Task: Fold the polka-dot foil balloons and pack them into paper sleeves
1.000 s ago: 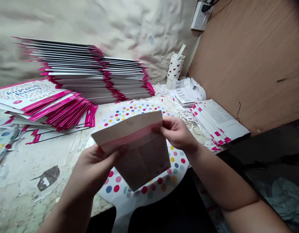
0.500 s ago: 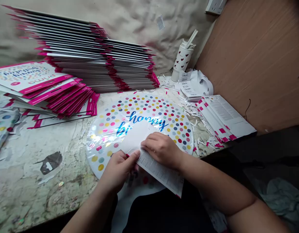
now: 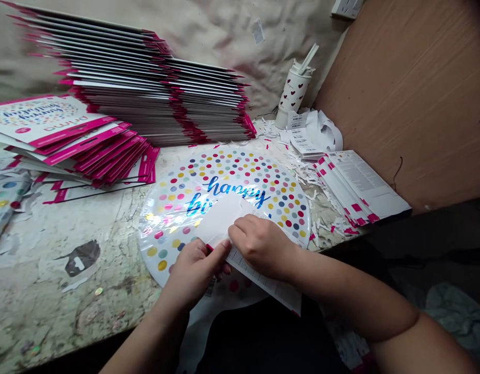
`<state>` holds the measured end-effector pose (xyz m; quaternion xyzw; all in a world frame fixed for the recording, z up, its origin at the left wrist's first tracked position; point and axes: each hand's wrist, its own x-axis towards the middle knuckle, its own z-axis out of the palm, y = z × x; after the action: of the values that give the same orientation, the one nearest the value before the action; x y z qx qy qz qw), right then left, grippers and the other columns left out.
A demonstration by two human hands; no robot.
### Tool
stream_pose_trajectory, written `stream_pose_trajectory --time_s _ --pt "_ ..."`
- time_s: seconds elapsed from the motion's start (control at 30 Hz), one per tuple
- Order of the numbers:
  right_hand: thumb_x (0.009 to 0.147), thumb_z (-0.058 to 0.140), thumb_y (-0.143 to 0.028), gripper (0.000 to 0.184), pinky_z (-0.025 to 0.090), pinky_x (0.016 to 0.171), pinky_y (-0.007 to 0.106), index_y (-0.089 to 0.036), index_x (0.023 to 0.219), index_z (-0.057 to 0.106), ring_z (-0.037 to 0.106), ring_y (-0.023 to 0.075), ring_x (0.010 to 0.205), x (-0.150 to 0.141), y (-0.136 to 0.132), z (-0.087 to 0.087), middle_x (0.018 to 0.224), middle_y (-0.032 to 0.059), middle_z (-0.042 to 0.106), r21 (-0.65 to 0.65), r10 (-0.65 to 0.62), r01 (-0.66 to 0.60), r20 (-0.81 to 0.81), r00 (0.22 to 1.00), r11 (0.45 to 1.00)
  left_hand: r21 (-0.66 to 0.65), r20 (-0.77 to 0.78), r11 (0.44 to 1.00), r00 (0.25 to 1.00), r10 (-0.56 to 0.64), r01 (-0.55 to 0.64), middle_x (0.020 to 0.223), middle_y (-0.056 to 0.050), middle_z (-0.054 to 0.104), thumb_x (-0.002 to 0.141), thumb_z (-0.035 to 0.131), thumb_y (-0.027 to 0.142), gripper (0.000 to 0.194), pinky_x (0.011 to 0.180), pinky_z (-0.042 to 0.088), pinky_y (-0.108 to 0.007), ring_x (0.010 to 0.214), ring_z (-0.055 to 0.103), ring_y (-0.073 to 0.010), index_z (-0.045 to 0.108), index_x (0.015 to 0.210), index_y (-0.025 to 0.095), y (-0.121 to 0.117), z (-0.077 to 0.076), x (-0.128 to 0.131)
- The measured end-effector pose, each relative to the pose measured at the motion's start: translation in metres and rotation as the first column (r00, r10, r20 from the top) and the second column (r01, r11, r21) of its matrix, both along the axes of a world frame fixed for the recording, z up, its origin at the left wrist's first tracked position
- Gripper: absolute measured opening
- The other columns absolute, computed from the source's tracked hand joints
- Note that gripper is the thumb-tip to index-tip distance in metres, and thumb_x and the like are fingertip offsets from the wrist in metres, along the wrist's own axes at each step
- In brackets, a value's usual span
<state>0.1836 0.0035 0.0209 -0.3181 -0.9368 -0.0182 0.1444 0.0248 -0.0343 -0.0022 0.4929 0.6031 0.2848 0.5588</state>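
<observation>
Left hand [image 3: 193, 275]: narrow pinch on the edge of a folded paper card [image 3: 220, 221], pink strip by the thumb. Right hand [image 3: 263, 246]: curved over the same card, holding it down. Card: across the 5 o'clock side of a round polka-dot foil balloon [image 3: 224, 171], lower end past the rim. Beneath, a worn, stained worktable [image 3: 49, 249]. At 11 o'clock, a tall stack of pink-edged packs [image 3: 146, 104]; at 10 o'clock, fanned packs [image 3: 68, 140]. At 1 o'clock, a heart-print tumbler [image 3: 292, 98] among paper scraps [image 3: 302, 171]. At 2 o'clock, a wood panel [image 3: 403, 93]. At 12 o'clock, a crumpled beige wall covering [image 3: 224, 41].
</observation>
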Motion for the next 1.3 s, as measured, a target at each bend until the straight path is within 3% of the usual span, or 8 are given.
stream_pose_trajectory --time_s 0.13,0.3,0.47,0.6,0.77,0.83,0.97,1.3 --pt "0.079 0.039 -0.007 0.019 0.041 0.056 0.031 -0.013 0.079 0.057 0.049 0.0202 0.068 0.035 0.015 0.0 0.076 0.0114 0.058 0.07 -0.252 0.256 -0.064 0.966 0.964 -0.031 0.053 1.0 0.999 0.008 -0.006 0.045 -0.004 0.059 0.076 0.056 0.051 0.044 0.047 0.04 -0.022 0.044 0.051 -0.0118 0.061 0.052 0.013 0.0 0.001 -0.007" --pt "0.079 0.042 -0.007 0.026 0.046 0.067 0.04 -0.013 0.097 0.061 0.055 0.027 0.086 0.117 0.037 0.015 0.092 0.0158 0.061 0.014 -0.742 0.746 -0.102 0.663 0.665 -0.016 0.125 0.98 0.972 0.201 -0.201 0.048 0.005 0.052 0.069 0.064 0.047 0.032 0.036 0.032 -0.019 0.041 0.047 -0.0104 0.054 0.074 0.017 0.004 0.003 -0.022" --pt "0.084 0.053 -0.047 0.048 0.052 0.078 0.038 -0.022 0.124 0.051 0.058 0.0243 0.103 0.074 0.01 0.033 0.122 0.0105 0.056 -0.498 -0.43 0.264 -0.253 0.867 0.826 0.17 0.095 0.933 0.948 0.304 -0.317 0.052 0.003 0.056 0.075 0.061 0.043 0.028 0.045 0.046 -0.026 0.046 0.054 -0.0137 0.052 0.082 0.017 0.002 0.013 0.007" --pt "0.072 0.063 -0.055 0.088 0.04 0.099 0.046 -0.01 0.14 0.03 0.042 0.0316 0.124 0.015 -0.01 0.027 0.137 0.0189 0.042 -0.386 -0.19 0.048 -0.339 0.922 0.921 0.463 0.011 0.886 0.999 0.033 -0.034 0.089 -0.007 0.066 0.077 0.059 0.031 0.031 0.07 0.054 -0.035 0.08 0.064 -0.0217 0.053 0.105 0.019 -0.011 0.01 0.018" --pt "0.087 0.046 -0.017 0.039 0.046 0.093 0.034 -0.017 0.125 0.052 0.052 0.0197 0.109 0.018 0.006 -0.014 0.111 0.0117 0.057 -0.078 0.149 -0.195 -0.399 0.905 0.978 0.911 -0.246 0.412 0.836 0.491 0.026 0.125 -0.011 0.048 0.07 0.069 0.017 0.06 0.093 0.043 -0.048 0.113 0.05 -0.028 0.043 0.122 0.028 -0.018 -0.006 -0.036" --pt "0.087 0.046 -0.015 0.037 0.046 0.091 0.033 -0.019 0.123 0.054 0.052 0.0181 0.104 0.027 0.013 -0.034 0.101 0.0091 0.058 -0.05 0.237 -0.27 -0.347 0.908 0.962 0.926 -0.37 0.271 0.773 0.515 0.264 0.131 -0.011 0.045 0.066 0.072 0.014 0.069 0.097 0.04 -0.051 0.117 0.046 -0.0302 0.04 0.126 0.028 -0.019 -0.013 -0.055" --pt "0.088 0.038 -0.012 0.043 0.041 0.096 0.045 -0.013 0.131 0.043 0.046 0.0243 0.115 0.031 0.001 -0.059 0.117 0.0133 0.057 -0.005 0.2 -0.204 -0.173 0.964 0.979 0.624 -0.781 0.209 0.604 0.158 0.753 0.109 -0.008 0.064 0.083 0.05 0.01 0.033 0.091 0.047 -0.04 0.107 0.056 -0.0241 0.055 0.114 0.02 -0.027 -0.031 -0.056" --pt "0.087 0.041 -0.011 0.024 0.049 0.084 0.038 -0.007 0.097 0.063 0.055 0.0252 0.1 0.036 -0.037 -0.062 0.098 0.0156 0.064 0.029 0.08 -0.077 -0.16 0.984 0.997 0.647 -0.726 0.382 0.686 0.048 0.659 0.116 -0.014 0.061 0.081 0.052 0.012 0.022 0.095 0.043 -0.051 0.118 0.049 -0.032 0.062 0.099 0.017 -0.027 -0.045 -0.03"
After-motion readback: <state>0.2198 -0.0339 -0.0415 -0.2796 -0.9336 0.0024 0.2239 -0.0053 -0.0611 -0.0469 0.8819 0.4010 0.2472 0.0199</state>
